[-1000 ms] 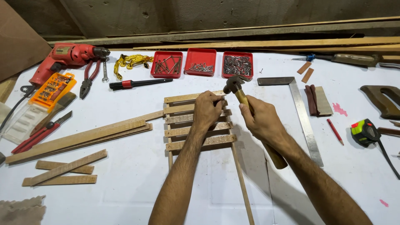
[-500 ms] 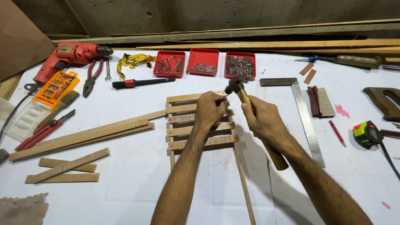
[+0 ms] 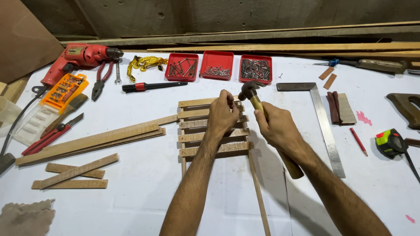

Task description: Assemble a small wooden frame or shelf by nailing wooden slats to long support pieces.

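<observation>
Slatted frame: a small wooden slatted frame (image 3: 197,127) lies flat on the white table (image 3: 144,192), in the middle, five cross slats on two thin rails that run down toward the near edge.
Left hand: the left hand (image 3: 222,116) rests over the right part of the upper slats, its fingertips (image 3: 229,97) pinched narrowly together near the second slat; whatever is between them is too small to make out.
Right hand: the right hand (image 3: 278,127) is wrapped firmly around the wooden handle of a hammer (image 3: 262,114).
Hammer: its dark head hangs tilted just above the top right corner of the frame, close beside the pinched fingertips; the handle's end sticks out below the wrist.
Just behind: three red trays (image 3: 218,66) in a row, holding nails and screws.
Right of the frame: a steel try square (image 3: 326,126), then folded sandpaper (image 3: 340,107), a red pencil (image 3: 360,141), a green and black tape measure (image 3: 390,143) and a handsaw handle (image 3: 406,108).
Left of the frame: long wooden strips (image 3: 94,140) lying slantwise, shorter offcuts (image 3: 72,171) nearer the edge.
Far left: a red electric drill (image 3: 83,57), an orange drill-bit case (image 3: 63,89), red-handled pliers (image 3: 101,79), a yellow chain-like bundle (image 3: 144,64) and a black-and-red marker-like tool (image 3: 151,86).
</observation>
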